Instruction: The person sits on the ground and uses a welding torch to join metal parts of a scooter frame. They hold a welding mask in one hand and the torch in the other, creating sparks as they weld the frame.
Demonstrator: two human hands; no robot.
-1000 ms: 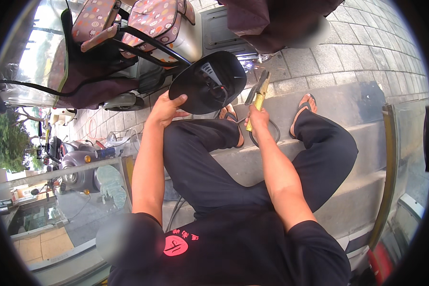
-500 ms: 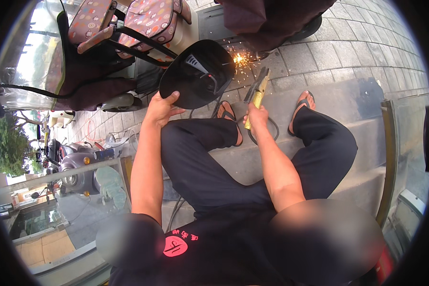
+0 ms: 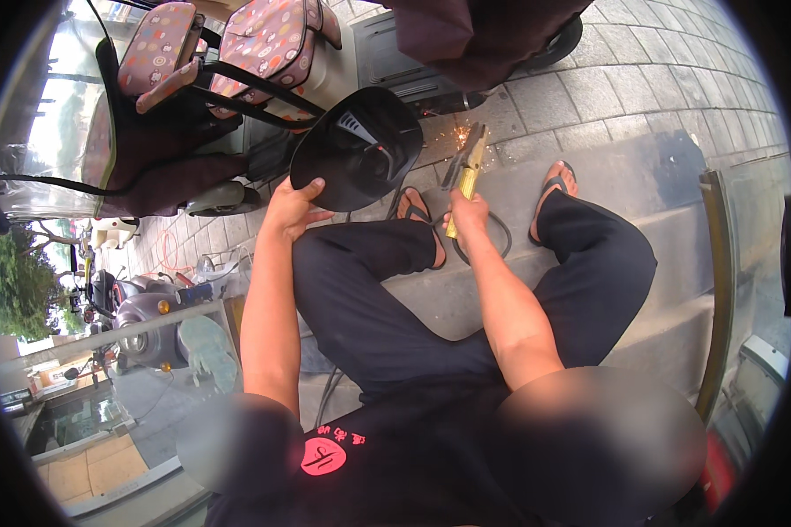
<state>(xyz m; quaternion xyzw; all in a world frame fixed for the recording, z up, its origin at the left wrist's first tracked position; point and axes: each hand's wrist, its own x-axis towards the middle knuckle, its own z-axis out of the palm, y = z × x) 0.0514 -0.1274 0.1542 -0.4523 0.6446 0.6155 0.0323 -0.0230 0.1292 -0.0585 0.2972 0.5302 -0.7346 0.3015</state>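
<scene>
My left hand (image 3: pixel 292 206) is closed on the lower edge of a black welding shield (image 3: pixel 325 167), thumb over its inner side. The shield is tilted, its hollow side with a grey slotted bracket facing me. In my right hand (image 3: pixel 468 213) is a yellow-handled electrode holder (image 3: pixel 468 183), fingers wrapped round the handle and jaws pointing away from me. Small orange sparks (image 3: pixel 463 135) scatter around the jaws. A thin black cable (image 3: pixel 506 235) loops beside the handle. Whether a rod sits in the jaws, I cannot make out.
Beyond the shield stands a vehicle with pink patterned seats (image 3: pixel 268 44) and a black frame. A dark maroon cover (image 3: pixel 466 35) hangs over its far part. My sandalled feet rest on a grey stone step (image 3: pixel 624 180) before paving (image 3: pixel 624 92). A scooter (image 3: pixel 141 321) is behind glass at left.
The bright burst of sparks has shrunk to a few dim scattered ones. The shield and electrode holder appear slightly farther left, with both hands keeping their grip.
</scene>
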